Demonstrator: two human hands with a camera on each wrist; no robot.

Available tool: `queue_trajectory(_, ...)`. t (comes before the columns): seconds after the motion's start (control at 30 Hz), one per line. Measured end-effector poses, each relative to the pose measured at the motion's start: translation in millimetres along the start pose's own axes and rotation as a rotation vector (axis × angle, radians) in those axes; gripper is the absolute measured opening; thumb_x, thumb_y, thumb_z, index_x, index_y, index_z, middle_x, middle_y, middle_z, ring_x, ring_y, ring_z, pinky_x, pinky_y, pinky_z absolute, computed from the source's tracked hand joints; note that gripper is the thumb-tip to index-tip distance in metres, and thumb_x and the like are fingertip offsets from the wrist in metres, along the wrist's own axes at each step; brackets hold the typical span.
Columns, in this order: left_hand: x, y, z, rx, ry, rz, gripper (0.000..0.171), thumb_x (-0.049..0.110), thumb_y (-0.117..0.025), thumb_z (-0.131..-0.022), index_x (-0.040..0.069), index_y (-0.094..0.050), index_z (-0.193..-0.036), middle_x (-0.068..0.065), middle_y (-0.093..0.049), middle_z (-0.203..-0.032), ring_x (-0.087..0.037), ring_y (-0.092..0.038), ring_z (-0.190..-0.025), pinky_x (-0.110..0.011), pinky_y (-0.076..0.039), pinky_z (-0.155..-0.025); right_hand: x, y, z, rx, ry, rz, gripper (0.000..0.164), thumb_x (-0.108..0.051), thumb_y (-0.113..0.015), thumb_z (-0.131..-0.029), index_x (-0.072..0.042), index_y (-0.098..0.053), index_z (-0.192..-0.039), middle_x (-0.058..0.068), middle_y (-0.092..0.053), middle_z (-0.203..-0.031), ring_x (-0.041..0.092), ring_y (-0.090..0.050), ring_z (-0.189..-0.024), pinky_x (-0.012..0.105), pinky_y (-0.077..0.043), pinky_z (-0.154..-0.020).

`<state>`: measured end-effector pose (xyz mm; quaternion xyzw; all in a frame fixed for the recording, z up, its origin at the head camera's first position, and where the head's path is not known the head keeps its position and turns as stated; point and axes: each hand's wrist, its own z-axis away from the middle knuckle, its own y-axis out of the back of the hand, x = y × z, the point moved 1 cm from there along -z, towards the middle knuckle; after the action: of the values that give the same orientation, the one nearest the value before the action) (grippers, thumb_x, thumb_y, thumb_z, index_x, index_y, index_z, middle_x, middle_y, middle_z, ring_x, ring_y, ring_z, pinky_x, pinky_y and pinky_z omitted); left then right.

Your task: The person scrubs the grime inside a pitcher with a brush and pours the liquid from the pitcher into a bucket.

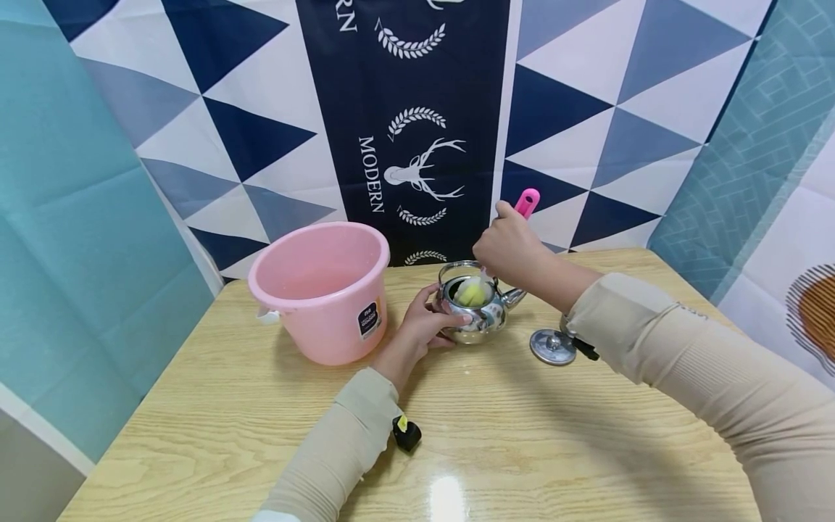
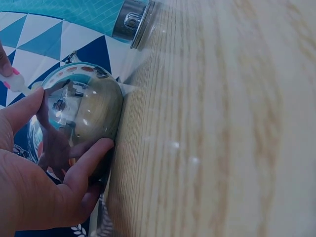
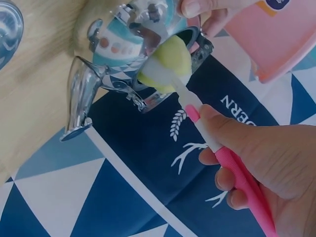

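Observation:
A shiny metal teapot [image 1: 479, 322] stands upright on the table, its top uncovered and its spout pointing right. My left hand [image 1: 424, 322] holds the teapot's body from the left side, thumb and fingers spread round it, as the left wrist view of the hand [image 2: 54, 173] also shows. In my right hand [image 1: 515, 246] is a sponge brush with a pink handle [image 3: 242, 182], gripped from above. The brush's yellow sponge head [image 3: 170, 64] sits in the teapot's mouth; its lower part is hidden inside.
A pink bucket [image 1: 326, 304] stands left of the teapot, close to my left hand. The metal lid [image 1: 553, 348] lies on the table to the right, beneath my right wrist. A patterned cloth [image 1: 417, 87] hangs behind the wooden table [image 1: 522, 449].

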<state>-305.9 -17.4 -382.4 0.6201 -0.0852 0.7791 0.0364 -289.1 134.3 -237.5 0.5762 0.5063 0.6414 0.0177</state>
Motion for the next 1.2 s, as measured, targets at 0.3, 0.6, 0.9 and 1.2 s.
queue_trajectory(0.3, -1.1, -0.8, 1.1, 0.011, 0.001, -0.007, 0.087, 0.001, -0.086, -0.071, 0.029, -0.046, -0.142, -0.013, -0.049, -0.125, -0.028, -0.063, -0.089, -0.048, -0.06, -0.066, 3.3, 5.3, 1.2, -0.023, 0.0, 0.029, 0.022, -0.038, -0.079, -0.08, -0.019, -0.071, -0.073, 0.0, -0.068, -0.067, 0.019, -0.055, -0.063, 0.037, -0.029, -0.074)
queue_trajectory(0.6, -1.1, -1.1, 2.7, 0.022, 0.011, -0.011, 0.086, 0.002, -0.087, -0.07, 0.03, -0.047, -0.141, -0.012, -0.049, -0.125, -0.027, -0.063, -0.088, -0.046, -0.06, -0.066, 7.6, 13.3, 7.2, -0.008, -0.006, 0.018, 0.024, -0.042, -0.08, -0.079, -0.019, -0.074, -0.075, 0.0, -0.069, -0.069, 0.02, -0.056, -0.065, 0.037, -0.03, -0.075)
queue_trajectory(0.9, -0.8, -1.8, 3.2, 0.019, 0.004, -0.013, 0.085, 0.002, -0.087, -0.071, 0.03, -0.047, -0.141, -0.011, -0.049, -0.123, -0.026, -0.063, -0.087, -0.047, -0.06, -0.067, 15.4, 21.6, 13.5, -0.016, -0.014, 0.025, 0.026, -0.043, -0.079, -0.079, -0.018, -0.075, -0.079, 0.0, -0.069, -0.069, 0.021, -0.057, -0.066, 0.038, -0.03, -0.076)
queue_trajectory(1.2, -0.4, -2.1, 1.6, 0.019, 0.012, -0.014, 0.086, 0.003, -0.087, -0.071, 0.03, -0.047, -0.142, -0.012, -0.049, -0.124, -0.027, -0.063, -0.091, -0.047, -0.06, -0.067, 15.6, 23.8, 16.4, 0.005, -0.011, 0.004, 0.028, -0.045, -0.078, -0.079, -0.017, -0.074, -0.078, 0.0, -0.068, -0.069, 0.02, -0.055, -0.065, 0.037, -0.03, -0.075)
